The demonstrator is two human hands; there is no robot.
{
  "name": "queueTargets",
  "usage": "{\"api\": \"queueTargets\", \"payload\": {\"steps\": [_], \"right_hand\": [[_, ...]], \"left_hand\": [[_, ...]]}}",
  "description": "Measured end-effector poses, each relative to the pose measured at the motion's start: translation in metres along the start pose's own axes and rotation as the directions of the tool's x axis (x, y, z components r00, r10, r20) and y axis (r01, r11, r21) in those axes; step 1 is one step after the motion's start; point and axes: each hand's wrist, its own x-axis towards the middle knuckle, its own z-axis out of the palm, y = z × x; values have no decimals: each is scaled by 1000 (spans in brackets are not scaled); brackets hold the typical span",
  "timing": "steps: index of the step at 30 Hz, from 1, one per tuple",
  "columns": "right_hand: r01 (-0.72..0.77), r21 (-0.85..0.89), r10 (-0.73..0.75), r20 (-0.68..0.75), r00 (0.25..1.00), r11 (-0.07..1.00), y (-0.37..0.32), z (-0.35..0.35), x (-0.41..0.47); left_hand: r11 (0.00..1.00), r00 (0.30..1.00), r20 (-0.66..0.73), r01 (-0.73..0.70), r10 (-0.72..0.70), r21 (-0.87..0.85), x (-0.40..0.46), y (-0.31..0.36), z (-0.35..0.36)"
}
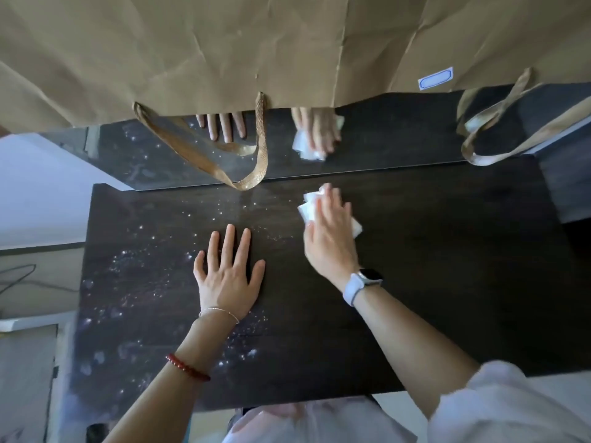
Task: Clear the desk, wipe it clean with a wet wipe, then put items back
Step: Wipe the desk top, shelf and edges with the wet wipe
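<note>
The dark wooden desk fills the middle of the view, its left half speckled with glistening wet droplets. My right hand presses a crumpled white wet wipe flat against the desk near its far edge; the wipe sticks out on both sides of my fingers. My left hand lies flat on the desk, fingers spread, holding nothing. A glossy dark back panel behind the desk mirrors both hands and the wipe.
A large brown paper bag hangs over the top of the view, its woven handles dangling to the desk's far edge. A second handle hangs at right. White wall and a cable lie left of the desk.
</note>
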Motion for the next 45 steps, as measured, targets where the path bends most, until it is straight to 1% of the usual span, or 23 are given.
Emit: {"api": "queueTargets", "payload": {"steps": [2, 5, 7, 10, 12, 14, 16, 17, 18, 19, 21, 22, 24, 26, 27, 29, 32, 34, 37, 39, 41, 43, 45], "right_hand": [[127, 14, -128, 74, 989, 992, -6, 0, -9], [180, -17, -178, 93, 980, 983, 7, -8, -21], [223, -74, -207, 178, 962, 972, 9, -7, -32], [207, -111, -178, 228, 957, 972, 7, -6, -33], [109, -148, -87, 148, 985, 983, 17, -7, -23], [-109, -160, 108, -16, 994, 981, 27, -10, -6], [-367, -107, 365, -34, 930, 924, 17, -8, 11], [-437, -82, 436, -31, 899, 896, 4, -2, 18], [-433, -57, 432, -28, 901, 900, -16, 6, 21], [-359, -40, 358, -29, 933, 932, -40, 16, 22], [-96, 3, 96, 5, 995, 995, -95, 43, 14], [49, 15, -50, 71, 996, 999, -120, 54, 6], [266, 29, -266, 203, 942, 964, -150, 65, -4], [318, 12, -315, 179, 932, 948, -137, 59, 0], [282, -26, -276, 137, 951, 959, -119, 54, 3], [50, -104, -48, 22, 999, 993, -70, 37, 10], [-310, -57, 303, -100, 948, 949, -29, 11, 16], [-397, 4, 394, -125, 911, 918, -51, 20, 24], [-262, -6, 260, -107, 960, 965, -121, 53, 32], [-106, 11, 106, -45, 993, 994, -171, 75, 32], [92, 7, -92, 35, 995, 996, -210, 85, 33], [251, 5, -251, 69, 966, 968, -220, 83, 40], [286, -21, -283, 85, 955, 958, -201, 77, 45]], "left_hand": [[999, 999, 16, -43, 43, 13, 1, -5, -4], [995, 995, 4, -96, 96, -6, 3, -13, -11], [993, 993, 0, -116, 116, -29, 3, -18, -13], [992, 993, -13, -114, 114, -52, 4, -28, -16], [995, 995, -41, -91, 88, -51, 4, -38, -19], [997, 997, -66, -47, 43, -60, 4, -53, -22], [996, 998, -65, 11, -16, -85, 4, -70, -27], [994, 997, -53, 43, -48, -98, 4, -78, -30], [992, 996, -41, 77, -81, -99, 4, -88, -33], [990, 993, -33, 106, -110, -91, 4, -97, -36], [986, 988, -4, 155, -155, -69, 4, -115, -39], [983, 985, 17, 174, -173, -58, 4, -121, -39], [982, 982, 39, 186, -185, -37, 3, -130, -38], [985, 985, 33, 169, -168, -24, 3, -131, -37], [986, 986, 21, 164, -163, -28, 4, -131, -37], [985, 986, 3, 165, -165, -52, 3, -131, -36], [986, 987, -3, 160, -160, -48, 2, -135, -36], [990, 991, -14, 134, -135, -31, 2, -140, -35], [996, 996, -26, 89, -90, -23, 6, -149, -39], [997, 998, -22, 55, -56, -49, 8, -157, -42], [996, 999, -43, 12, -16, -93, 9, -165, -46], [993, 998, -64, -5, -2, -117, 9, -175, -48], [988, 997, -74, 13, -25, -151, 9, -187, -51]]}}
